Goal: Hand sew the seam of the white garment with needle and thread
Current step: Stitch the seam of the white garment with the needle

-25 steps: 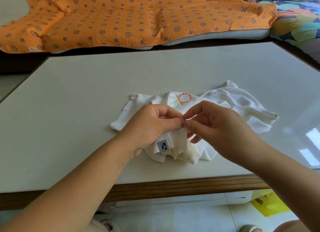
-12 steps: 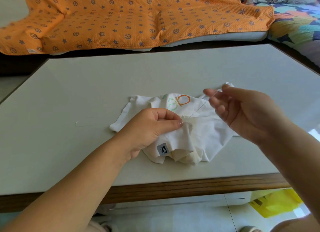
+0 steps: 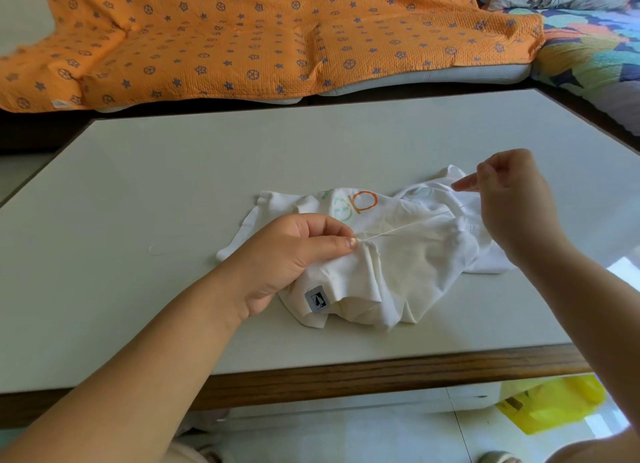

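A crumpled white garment (image 3: 412, 275) with orange and green letters and a small grey label lies on the pale table (image 3: 173, 185). My left hand (image 3: 291, 254) pinches a fold of the cloth at the seam between thumb and forefinger. A thin thread (image 3: 405, 227) runs taut from that pinch up to the right. My right hand (image 3: 512, 203) is raised over the garment's right side, fingers curled, pinching the thread's far end. The needle itself is too thin to make out.
A loose curl of thread (image 3: 162, 249) lies on the table left of the garment. An orange patterned blanket (image 3: 259, 36) covers the sofa behind. The table's wooden front edge (image 3: 346, 372) is near me. A yellow bag (image 3: 554, 407) sits on the floor below right.
My right hand left the seam and drew the thread out up and to the right, pulling it taut. My left hand kept its pinch on the cloth.
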